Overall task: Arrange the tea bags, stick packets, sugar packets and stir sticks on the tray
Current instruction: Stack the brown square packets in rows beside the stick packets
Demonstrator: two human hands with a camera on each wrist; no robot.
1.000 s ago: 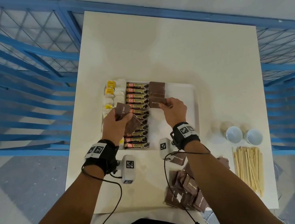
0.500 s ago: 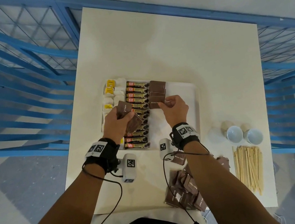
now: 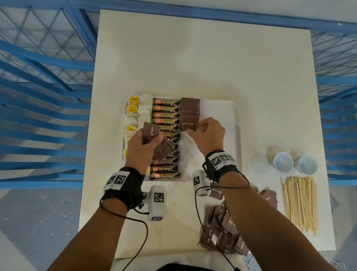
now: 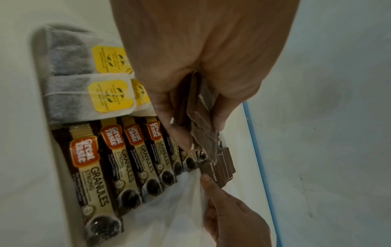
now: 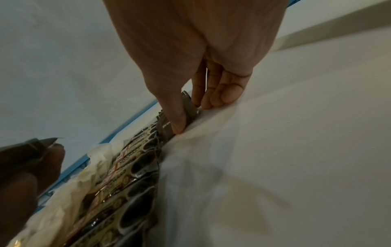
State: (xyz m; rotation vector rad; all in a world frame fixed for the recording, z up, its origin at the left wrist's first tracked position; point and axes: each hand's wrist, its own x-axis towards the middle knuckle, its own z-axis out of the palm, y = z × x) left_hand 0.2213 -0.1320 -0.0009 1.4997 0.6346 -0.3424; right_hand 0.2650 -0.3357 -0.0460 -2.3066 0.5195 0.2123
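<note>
A white tray point(image 3: 229, 128) holds a left column of tea bags point(image 3: 134, 111), a column of coffee stick packets point(image 3: 165, 114) and, at its far end, a short overlapping row of brown sugar packets point(image 3: 189, 108). My left hand point(image 3: 151, 141) hovers over the stick packets point(image 4: 101, 167) and grips several brown sugar packets point(image 4: 201, 117). My right hand point(image 3: 195, 130) pinches the nearest sugar packet of the row point(image 5: 167, 128) between thumb point(image 5: 175, 117) and fingers, down on the tray's paper liner. Yellow-tagged tea bags point(image 4: 84, 97) lie at the tray's near corner.
A loose pile of brown sugar packets point(image 3: 220, 228) lies on the table's near edge under my right forearm. Wooden stir sticks point(image 3: 300, 203) lie at the right, with two small white cups point(image 3: 283, 160) beyond them. Blue railings surround the table.
My right hand's fingers have shifted slightly along the near edge of the front sugar packet on the tray. The left hand stays over the stick packets with its stack.
</note>
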